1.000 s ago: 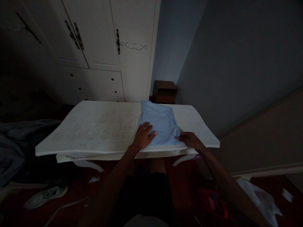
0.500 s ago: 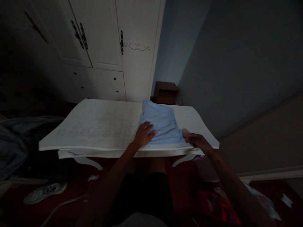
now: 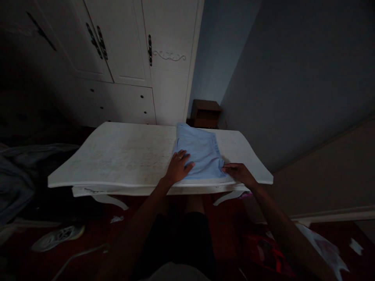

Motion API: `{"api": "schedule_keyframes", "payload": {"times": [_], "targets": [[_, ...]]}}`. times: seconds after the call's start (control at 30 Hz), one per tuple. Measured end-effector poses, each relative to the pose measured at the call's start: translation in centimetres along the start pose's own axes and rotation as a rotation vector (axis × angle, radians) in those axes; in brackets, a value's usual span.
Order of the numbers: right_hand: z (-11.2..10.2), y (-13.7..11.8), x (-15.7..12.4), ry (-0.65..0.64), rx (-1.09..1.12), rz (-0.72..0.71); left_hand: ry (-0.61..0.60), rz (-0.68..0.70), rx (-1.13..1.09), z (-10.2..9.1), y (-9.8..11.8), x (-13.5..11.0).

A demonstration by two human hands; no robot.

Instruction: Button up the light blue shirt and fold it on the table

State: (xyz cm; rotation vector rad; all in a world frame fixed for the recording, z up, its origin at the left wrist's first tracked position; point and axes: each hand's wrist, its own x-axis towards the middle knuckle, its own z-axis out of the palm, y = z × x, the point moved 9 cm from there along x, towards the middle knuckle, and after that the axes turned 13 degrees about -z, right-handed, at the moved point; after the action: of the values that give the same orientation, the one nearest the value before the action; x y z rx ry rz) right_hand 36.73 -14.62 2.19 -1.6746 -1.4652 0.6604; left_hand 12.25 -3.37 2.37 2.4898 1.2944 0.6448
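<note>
A folded light blue garment (image 3: 199,152) lies on the right part of a white table (image 3: 123,154). My left hand (image 3: 178,168) rests flat on its near left corner, fingers stretched out, a ring on one finger. My right hand (image 3: 238,171) lies at the garment's near right corner by the table's front edge. Its fingers point left and touch the cloth; whether they pinch it is too dark to tell.
A white wardrobe (image 3: 131,58) with dark handles and drawers stands behind the table. A small brown nightstand (image 3: 206,113) sits in the corner. Dark clothes (image 3: 20,175) lie at left, a shoe (image 3: 55,235) on the red floor, red and white items (image 3: 293,253) at lower right.
My right hand slid out to the right half a second ago and has come back left to the garment's corner. My left hand stayed in place.
</note>
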Motion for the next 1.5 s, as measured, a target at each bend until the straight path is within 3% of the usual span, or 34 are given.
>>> {"api": "schedule_keyframes", "payload": {"times": [0.27, 0.53, 0.7, 0.97, 1.17, 1.4, 1.5], "targets": [[-0.2, -1.1, -0.2, 0.061, -0.078, -0.1, 0.015, -0.005, -0.019, 0.1, -0.2, -0.1], [-2.2, 1.9, -1.8, 0.214, -0.022, 0.0, 0.009, 0.0, -0.022, 0.1, -0.2, -0.1], [-1.2, 0.4, -1.5, 0.147, 0.014, -0.063, 0.01, -0.002, -0.023, 0.1, -0.2, 0.0], [-0.8, 0.2, -0.6, 0.152, 0.021, 0.004, -0.014, 0.018, -0.011, 0.3, -0.3, 0.0], [-0.2, 0.4, 0.0, 0.063, -0.119, -0.037, -0.026, 0.022, -0.004, 0.4, -0.4, 0.0], [0.3, -1.6, -0.3, 0.044, -0.31, -0.194, -0.039, 0.012, -0.003, 0.3, -0.3, -0.1], [0.2, -1.5, -0.5, 0.066, -0.341, -0.198, -0.03, 0.012, 0.0, 0.2, -0.3, -0.1]]}}
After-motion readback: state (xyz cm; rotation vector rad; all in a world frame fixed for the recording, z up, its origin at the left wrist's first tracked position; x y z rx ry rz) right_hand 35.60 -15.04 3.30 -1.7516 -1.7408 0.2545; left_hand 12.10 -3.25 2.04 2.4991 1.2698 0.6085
